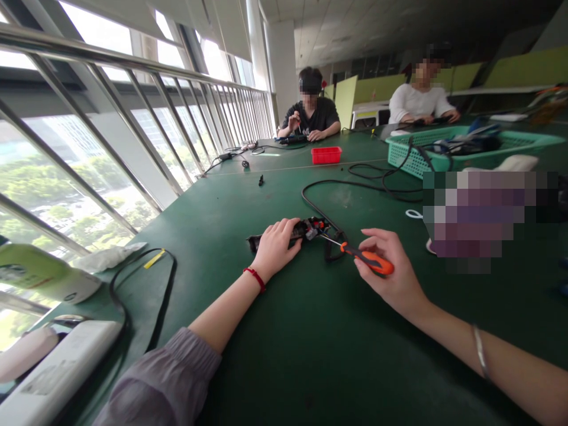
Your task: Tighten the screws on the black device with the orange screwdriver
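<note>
On the green table lies a dark, elongated electrical device (314, 227) with its inner parts and some red pieces exposed at the right end. My left hand (276, 245) is wrapped over its body and presses it to the table. An orange and black screwdriver (370, 260) is held in my right hand (393, 272), between thumb and fingers. Its metal shaft points left, and the tip reaches the exposed end of the device; whether it sits in a screw I cannot tell. A black cord (317, 207) runs from the device's right end toward the back.
Behind the device stand a small red tray (326, 155) and a teal basket (408, 157) with tools and cables. A small black part (261, 180) lies further back. On the left are a green bottle (39, 272), a white power strip (66, 367) and a metal railing. Two people sit across the table.
</note>
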Demonstrator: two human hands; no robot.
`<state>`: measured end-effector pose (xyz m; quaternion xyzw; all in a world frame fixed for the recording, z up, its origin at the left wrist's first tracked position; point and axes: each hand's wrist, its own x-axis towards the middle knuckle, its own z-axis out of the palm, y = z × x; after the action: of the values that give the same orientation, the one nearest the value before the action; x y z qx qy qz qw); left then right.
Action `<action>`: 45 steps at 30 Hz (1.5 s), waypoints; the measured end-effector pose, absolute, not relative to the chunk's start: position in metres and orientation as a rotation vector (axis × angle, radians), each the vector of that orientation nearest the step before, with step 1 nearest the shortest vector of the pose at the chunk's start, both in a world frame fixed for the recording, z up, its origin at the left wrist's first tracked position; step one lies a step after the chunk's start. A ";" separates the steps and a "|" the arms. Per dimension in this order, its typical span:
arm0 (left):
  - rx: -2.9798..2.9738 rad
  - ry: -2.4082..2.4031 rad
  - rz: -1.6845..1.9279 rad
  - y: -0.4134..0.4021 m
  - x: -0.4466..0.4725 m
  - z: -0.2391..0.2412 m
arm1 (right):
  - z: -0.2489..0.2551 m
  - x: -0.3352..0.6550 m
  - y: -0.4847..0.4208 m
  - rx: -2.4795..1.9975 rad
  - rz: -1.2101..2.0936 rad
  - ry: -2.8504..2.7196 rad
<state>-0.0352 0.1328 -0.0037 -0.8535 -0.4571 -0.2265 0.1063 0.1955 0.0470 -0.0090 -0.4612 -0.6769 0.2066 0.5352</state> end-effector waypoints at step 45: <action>-2.512 -1.345 -0.668 0.134 -0.036 -0.004 | -0.008 0.195 0.046 -1.083 0.438 -1.644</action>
<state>-0.0357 0.1338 -0.0041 -0.8534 -0.4570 -0.2268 0.1070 0.1953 0.0462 -0.0084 -0.4542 -0.6897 0.1839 0.5331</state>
